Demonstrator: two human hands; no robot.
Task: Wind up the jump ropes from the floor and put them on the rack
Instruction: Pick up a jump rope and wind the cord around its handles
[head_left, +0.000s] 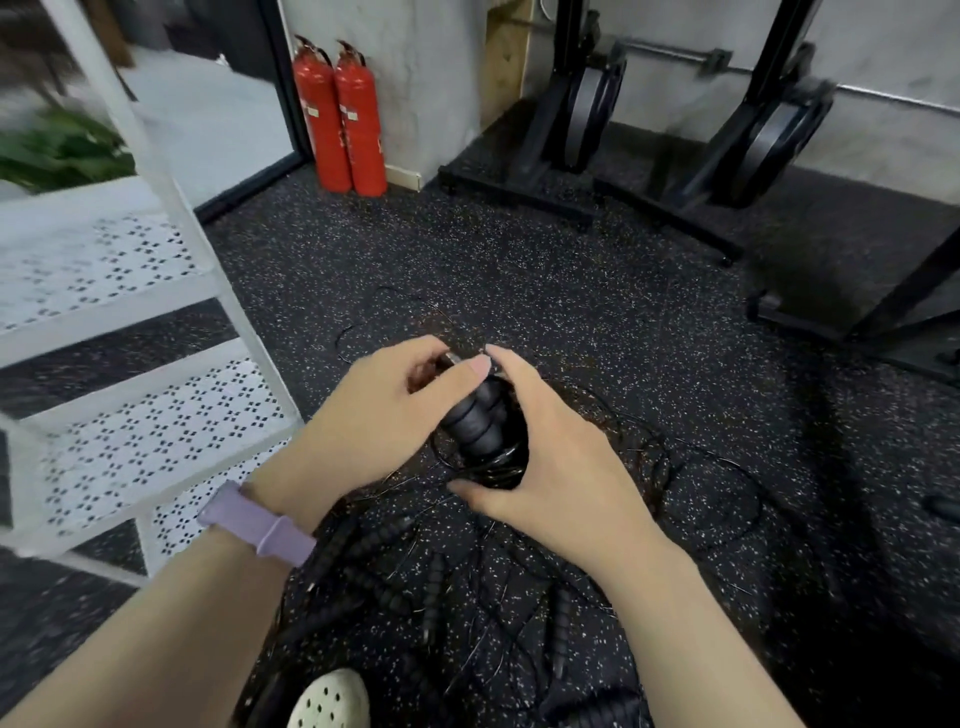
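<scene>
Step in hand: one black jump rope with ribbed foam handles (475, 421) is being wound; thin cable loops already circle the handles.
Left hand (384, 415): closed on the upper end of the handles, thumb pressed on top.
Right hand (545, 457): cupped around the bundle, fingers curled over the coils.
Rope position: held above the black speckled rubber floor (597, 291), not on it.
Left to do: a tangled pile of black jump ropes (415, 582) lies on the floor near the person's feet.
White perforated metal rack (140, 415): at the left edge of the floor; its visible shelves carry no rope.
Progress: early, I judge.
</scene>
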